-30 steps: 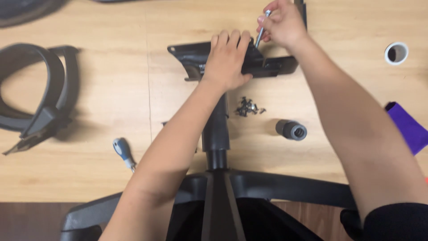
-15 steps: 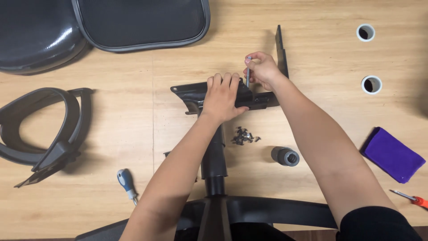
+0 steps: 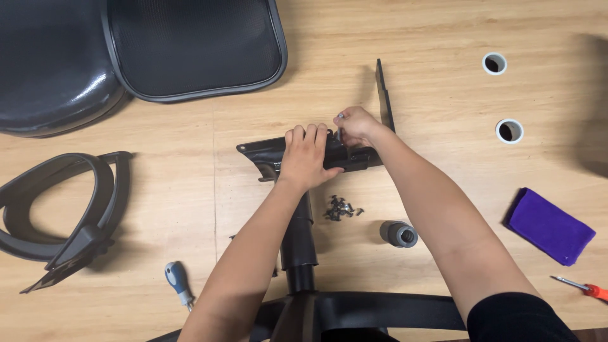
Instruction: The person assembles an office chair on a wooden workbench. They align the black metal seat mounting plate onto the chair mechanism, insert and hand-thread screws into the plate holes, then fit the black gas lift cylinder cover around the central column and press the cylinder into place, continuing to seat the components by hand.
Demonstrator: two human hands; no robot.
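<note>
A black metal seat plate [image 3: 263,152] sits on top of the chair's gas column [image 3: 299,240], above the black star base [image 3: 380,310]. My left hand [image 3: 305,158] lies flat on the plate, pressing it down. My right hand [image 3: 356,126] is at the plate's right end, its fingers pinched around a small silver bolt [image 3: 340,118] held upright over the plate. A black lever [image 3: 382,95] sticks up behind the right hand. A pile of small dark screws [image 3: 341,209] lies on the wooden floor just below the plate.
A black mesh seat cushion [image 3: 190,44] and backrest [image 3: 50,69] lie at the top left. Black armrests [image 3: 63,215] are at the left. A blue-handled screwdriver [image 3: 177,282], a grey cylinder [image 3: 399,234], a purple cloth [image 3: 550,225], an orange-handled tool [image 3: 586,288] and two white rings [image 3: 494,63] lie around.
The view has tilted so that the seat cushion and backrest came into sight. My right hand has lowered the bolt from above the plate down to its right end. My left hand stays on the plate.
</note>
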